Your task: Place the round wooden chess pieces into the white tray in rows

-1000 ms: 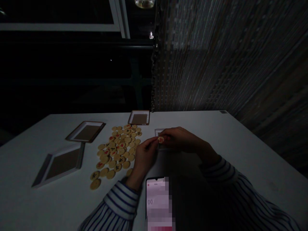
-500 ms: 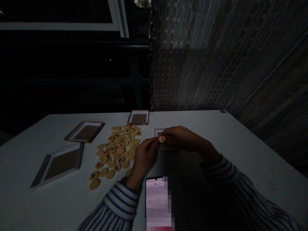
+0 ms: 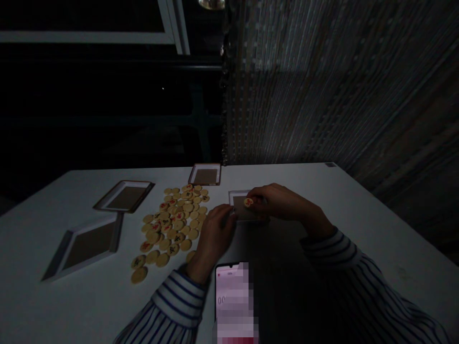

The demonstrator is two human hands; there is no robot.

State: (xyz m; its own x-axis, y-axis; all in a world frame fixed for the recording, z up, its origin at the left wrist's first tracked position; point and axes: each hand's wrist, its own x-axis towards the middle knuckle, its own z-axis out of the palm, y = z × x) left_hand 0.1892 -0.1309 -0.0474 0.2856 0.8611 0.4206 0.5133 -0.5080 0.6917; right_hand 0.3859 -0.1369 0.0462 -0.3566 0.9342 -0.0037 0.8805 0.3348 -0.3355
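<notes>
Pinches 1 round disc (image 3: pixel 248 202) between thumb and fingertips of the right hand (image 3: pixel 279 200), gripping by the rim, with a red-marked face turned toward the camera; holds it over the brown floor of the white-rimmed tray (image 3: pixel 238 202), at a height too hard to judge; reaches in across the tray's right side, hiding much of that rim. Shows the left hand (image 3: pixel 217 231) half open at the tray's left edge, with fingers bent and thumb just below, a narrow gap between; cannot tell whether touching the tray there. Has, left of the tray, a loose heap of discs (image 3: pixel 178 224), some overlapping, some marked in red, some in black, others plain on top. Has also, beyond the tray and slightly left, 1 small box lid (image 3: pixel 205 176); farther left of the tray, past the heap, 1 brown-rimmed box (image 3: pixel 124 197) and, nearer, 1 pale-rimmed box (image 3: pixel 88 243); on the near side of the tray, a lit phone (image 3: pixel 231 286); under the tray, a white table (image 3: pixel 322 200); beyond the tray and to the right, a string curtain (image 3: pixel 287 105). Wears striped sleeves (image 3: pixel 181 296), nearer than the tray.
</notes>
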